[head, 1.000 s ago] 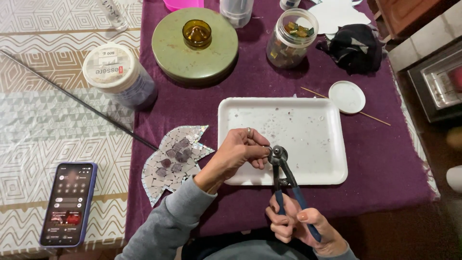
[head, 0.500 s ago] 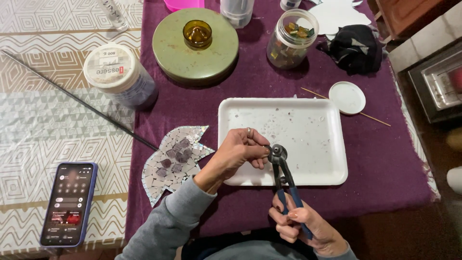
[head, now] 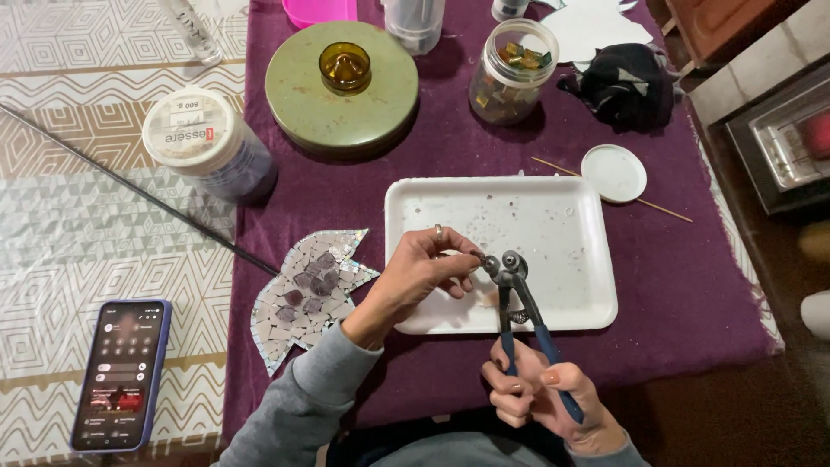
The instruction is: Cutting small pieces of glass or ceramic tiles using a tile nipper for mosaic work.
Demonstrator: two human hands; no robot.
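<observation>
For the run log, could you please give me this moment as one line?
left hand: pinches small piece at nipper wheels | right hand: grips blue-handled wheeled nippers | over white tray | mosaic piece beside

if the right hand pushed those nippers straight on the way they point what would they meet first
Probably the small piece pinched in the left hand, right at the wheeled head of the nippers the right hand holds. Beyond lies the white tray. Depth is unclear.
</observation>
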